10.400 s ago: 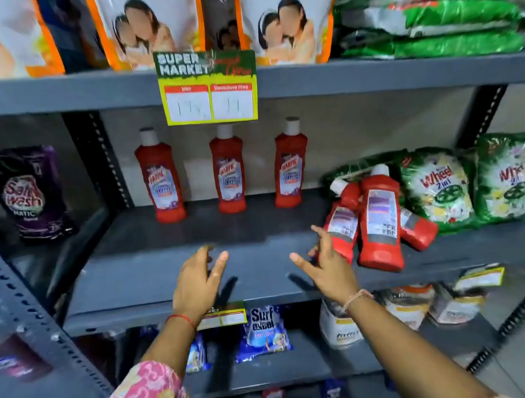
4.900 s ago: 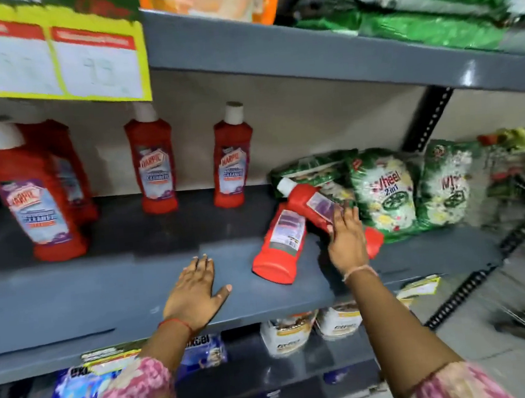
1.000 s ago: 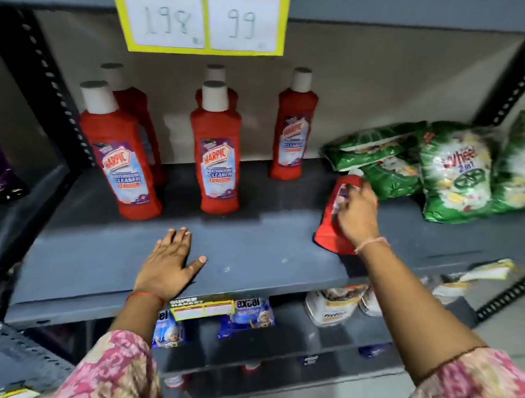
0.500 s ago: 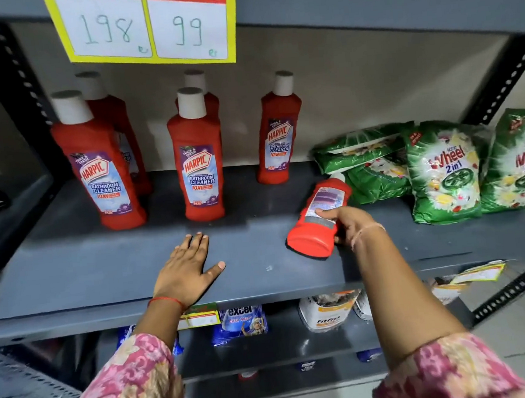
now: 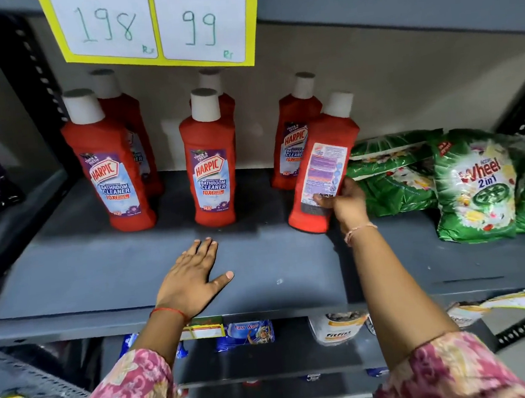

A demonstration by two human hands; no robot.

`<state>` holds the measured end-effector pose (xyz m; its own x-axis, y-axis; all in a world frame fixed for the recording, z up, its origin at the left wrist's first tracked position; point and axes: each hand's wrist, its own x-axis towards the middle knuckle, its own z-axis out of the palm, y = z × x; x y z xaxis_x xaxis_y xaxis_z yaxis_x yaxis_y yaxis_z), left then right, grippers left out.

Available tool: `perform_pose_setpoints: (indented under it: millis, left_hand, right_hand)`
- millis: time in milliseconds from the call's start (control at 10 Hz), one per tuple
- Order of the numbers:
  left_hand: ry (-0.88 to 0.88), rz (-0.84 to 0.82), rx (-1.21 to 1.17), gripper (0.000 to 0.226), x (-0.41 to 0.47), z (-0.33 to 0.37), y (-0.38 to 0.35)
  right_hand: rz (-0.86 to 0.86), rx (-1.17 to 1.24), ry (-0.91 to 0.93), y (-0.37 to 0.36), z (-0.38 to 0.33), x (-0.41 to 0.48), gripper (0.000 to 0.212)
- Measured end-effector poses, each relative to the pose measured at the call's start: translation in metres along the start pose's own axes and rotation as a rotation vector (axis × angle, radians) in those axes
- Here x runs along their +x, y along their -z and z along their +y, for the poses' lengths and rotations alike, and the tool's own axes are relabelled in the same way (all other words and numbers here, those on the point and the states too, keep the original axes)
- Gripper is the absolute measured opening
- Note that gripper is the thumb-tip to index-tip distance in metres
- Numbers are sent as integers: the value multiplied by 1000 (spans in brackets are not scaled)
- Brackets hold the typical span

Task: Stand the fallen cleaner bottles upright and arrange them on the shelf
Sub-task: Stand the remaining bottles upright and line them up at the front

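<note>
Grey shelf (image 5: 71, 279) — left hand (image 5: 192, 281) spread flat, right hand (image 5: 347, 204) gripping tilted bottle (image 5: 323, 165).

Bare shelf (image 5: 278, 280) front (bottles (image 5: 211, 171) behind)

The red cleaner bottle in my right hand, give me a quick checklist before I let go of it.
1. Red plastic cleaner bottle with white cap upright: not ok, tilted.
2. Base on grey metal shelf: cannot tell.
3. Label facing front: not ok, back label shows.
4. Right hand gripping bottle: ok.
5. In line with the front upright red bottle: ok, roughly.
6. Left hand clear, flat on shelf: ok.
</note>
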<state>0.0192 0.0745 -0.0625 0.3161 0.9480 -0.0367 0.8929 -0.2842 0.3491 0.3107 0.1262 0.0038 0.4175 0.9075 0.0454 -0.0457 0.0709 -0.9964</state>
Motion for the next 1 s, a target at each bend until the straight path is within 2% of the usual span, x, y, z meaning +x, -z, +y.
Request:
perform_pose_setpoints:
  millis: [300,400,500,600,700,800,900,1000]
  left_hand:
    - [-6,10,34,74,-2,2,-1]
    - [-5,9,37,74,-3,3,-1]
    - [-5,15,38,75,-2,3,0]
    - [-5,11,29,75,-3,4,-1]
    - [-5,11,33,75,-2,3,1]
    - [-3,6,39,75,-3,3,1]
    - [-5,0,36,75,-3,3,2]
    - [-10,-7,33,75,-2,3,3]
  right_hand:
    - [-83,-162,130,4,23,-2,58]
    - [105,-423,146,-8,40,-15,102]
    - [353,-581,125,-36,50,-32,132]
    - [485,-657,117,-57,49,-33,130]
    - [541,-675,101,-63,49,-27,118]
    - [473,-623,151,-65,51,-31,107]
    - [375,-486,176,-64,54,-33,107]
    - [409,-515,147,-61,51,-32,112]
